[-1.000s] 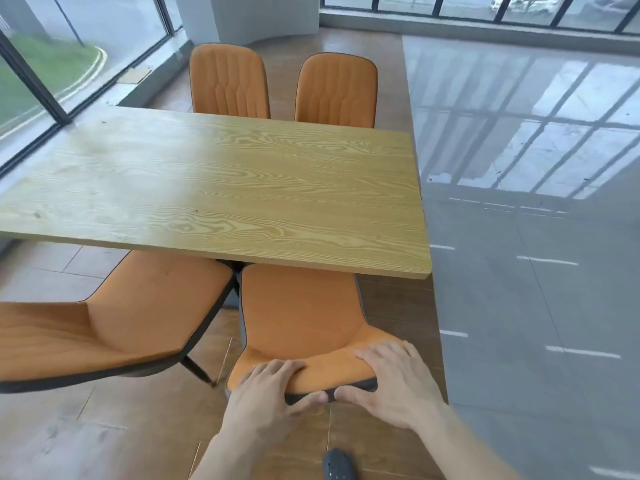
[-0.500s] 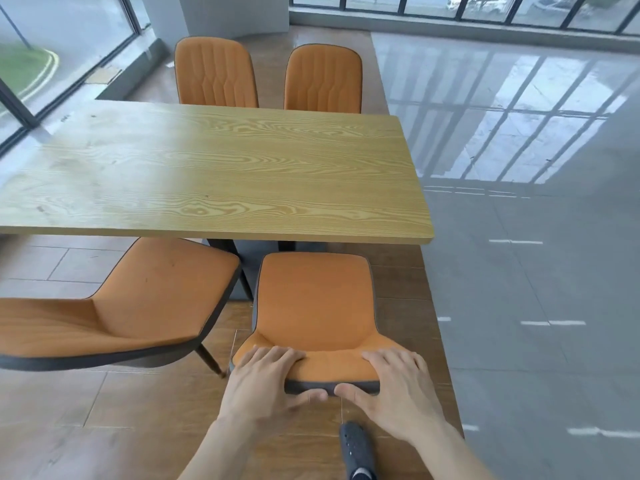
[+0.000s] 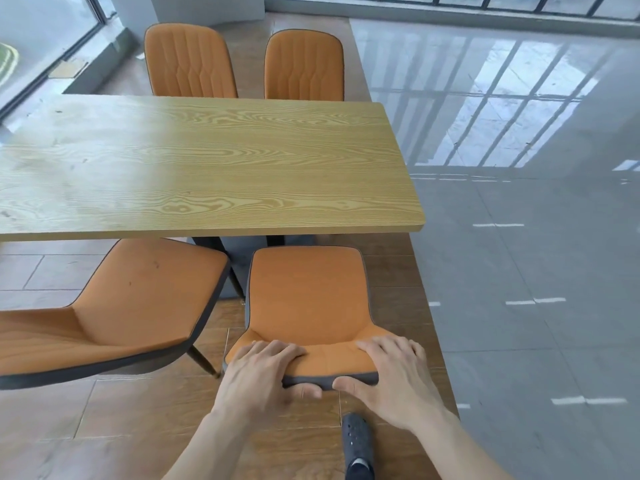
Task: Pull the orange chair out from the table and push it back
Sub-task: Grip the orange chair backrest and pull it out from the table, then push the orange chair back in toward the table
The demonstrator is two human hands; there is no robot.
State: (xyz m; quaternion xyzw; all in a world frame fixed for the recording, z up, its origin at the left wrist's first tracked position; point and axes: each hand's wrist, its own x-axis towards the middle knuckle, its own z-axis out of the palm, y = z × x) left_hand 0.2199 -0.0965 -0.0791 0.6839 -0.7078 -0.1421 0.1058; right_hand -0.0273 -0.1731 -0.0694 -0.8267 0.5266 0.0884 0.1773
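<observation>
My left hand clamps the backrest top of the orange chair, my right hand clamps it alongside. Seat sits clear of the wooden table. Rigid shell, probably light; the top edge gives the best purchase.

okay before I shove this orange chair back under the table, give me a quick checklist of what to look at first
1. Both hands on the backrest: ok. The left hand and right hand grip the top edge of the orange chair.
2. Seat clear of the table edge: ok, whole seat is visible.
3. Gap to the neighbouring chair: ok, apart, though the gap is narrow.
4. Path under the table: cannot tell; dark table legs stand just ahead of the seat.
5. Foot behind the chair: ok for pushing forward.
6. Chair legs on the floor: cannot tell, hidden.
</observation>
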